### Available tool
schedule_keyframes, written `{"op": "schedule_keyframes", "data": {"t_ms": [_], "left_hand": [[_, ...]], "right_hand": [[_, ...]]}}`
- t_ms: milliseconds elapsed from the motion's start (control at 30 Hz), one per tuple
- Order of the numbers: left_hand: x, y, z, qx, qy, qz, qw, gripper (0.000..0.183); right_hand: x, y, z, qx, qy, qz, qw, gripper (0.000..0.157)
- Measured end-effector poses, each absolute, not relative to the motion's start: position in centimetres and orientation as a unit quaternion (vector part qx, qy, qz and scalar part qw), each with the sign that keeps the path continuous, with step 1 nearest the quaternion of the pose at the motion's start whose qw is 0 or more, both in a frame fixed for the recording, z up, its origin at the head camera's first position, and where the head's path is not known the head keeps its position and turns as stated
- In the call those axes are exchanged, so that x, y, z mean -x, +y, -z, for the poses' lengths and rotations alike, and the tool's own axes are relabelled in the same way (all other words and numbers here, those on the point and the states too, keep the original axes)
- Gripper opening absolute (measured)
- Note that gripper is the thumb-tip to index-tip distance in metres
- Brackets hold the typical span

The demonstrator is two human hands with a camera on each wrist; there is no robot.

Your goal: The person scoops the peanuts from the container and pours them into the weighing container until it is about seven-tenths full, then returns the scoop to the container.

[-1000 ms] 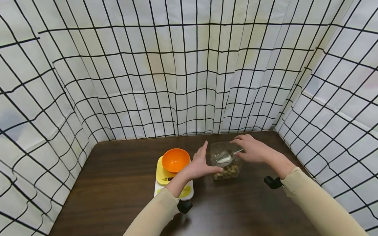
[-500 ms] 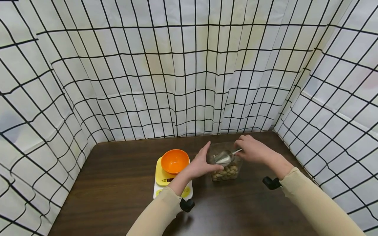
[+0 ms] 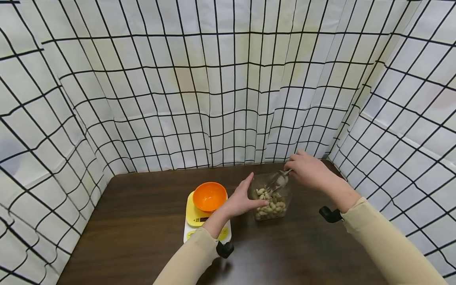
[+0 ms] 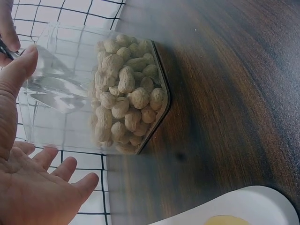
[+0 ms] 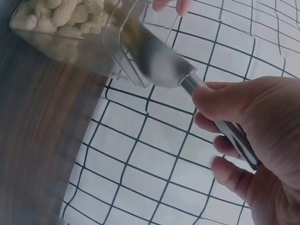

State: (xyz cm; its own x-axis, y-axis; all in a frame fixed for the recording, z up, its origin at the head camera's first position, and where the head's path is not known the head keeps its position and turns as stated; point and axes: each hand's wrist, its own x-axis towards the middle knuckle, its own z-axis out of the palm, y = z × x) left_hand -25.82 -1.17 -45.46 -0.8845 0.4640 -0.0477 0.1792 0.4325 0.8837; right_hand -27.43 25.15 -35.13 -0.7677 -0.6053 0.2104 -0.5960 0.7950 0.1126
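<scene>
A clear plastic container (image 3: 259, 181), its lower part filled with unshelled peanuts (image 3: 271, 209), stands on the table right of centre. My left hand (image 3: 239, 201) spans its left side, the thumb along the front wall and the other fingers straight and spread. Fingers of my right hand (image 3: 309, 171) wrap the handle of a metal scoop (image 3: 277, 181). The scoop tilts steeply down into the container, its tip at the peanuts; in the right wrist view the handle (image 5: 236, 143) runs under the thumb and across the fingers.
Left of the container, an orange bowl (image 3: 209, 197) sits on a yellow and white kitchen scale (image 3: 191, 211), partly hidden by my left forearm. Behind the dark wooden table (image 3: 142, 221) hangs a white curtain (image 3: 228, 95) with black grid lines.
My right hand has risen slightly, and the scoop has gone from lying flatter across the container to pointing steeply down at the peanuts. The left hand stays at the container's side.
</scene>
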Motion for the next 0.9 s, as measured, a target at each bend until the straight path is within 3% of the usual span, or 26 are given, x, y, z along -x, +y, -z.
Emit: {"op": "schedule_keyframes", "data": {"t_ms": [500, 733, 900], "left_hand": [[25.6, -1.1, 46.1, -0.183, 0.823, -0.518, 0.140, 0.108], [25.6, -1.2, 46.1, -0.188, 0.822, -0.518, 0.141, 0.108], [25.7, -1.2, 45.8, -0.187, 0.827, -0.511, 0.137, 0.108]], "right_hand": [[28.0, 23.4, 35.7, -0.347, -0.914, 0.132, 0.166, 0.020], [27.8, 22.9, 35.5, -0.358, -0.908, 0.147, 0.161, 0.016], [28.0, 23.0, 35.5, -0.346, -0.924, 0.117, 0.112, 0.015]]}}
